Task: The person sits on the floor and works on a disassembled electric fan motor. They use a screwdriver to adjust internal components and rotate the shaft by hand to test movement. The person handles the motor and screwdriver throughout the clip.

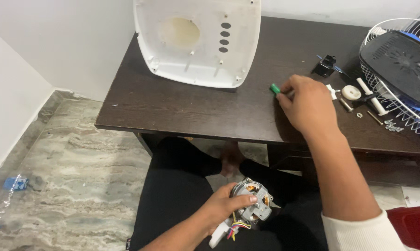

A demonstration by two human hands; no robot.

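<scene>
A small motor (252, 201) of grey, dull cast metal with copper-coloured windings and plastic-coated coloured wires is held in the left hand (224, 207), while a glossy green plastic handle (275, 88) is gripped by the right hand (307, 104). The worktop (196, 107) is made of dark brown wood with a smooth, slightly shiny finish, and on it a white plastic housing (198, 42), matt and a little yellowed, is placed. A white coated wire grille (396, 93) is seen at the right, and the floor (75, 172) is of polished, veined stone.

A dark brown table (196, 111), a white plastic cover (198, 42) stained yellowish inside, a green-handled tool (275, 88), a grey motor (252, 200) with copper windings and multicoloured wires (238, 226), and a grey-veined marble floor (75, 172) are seen.
</scene>
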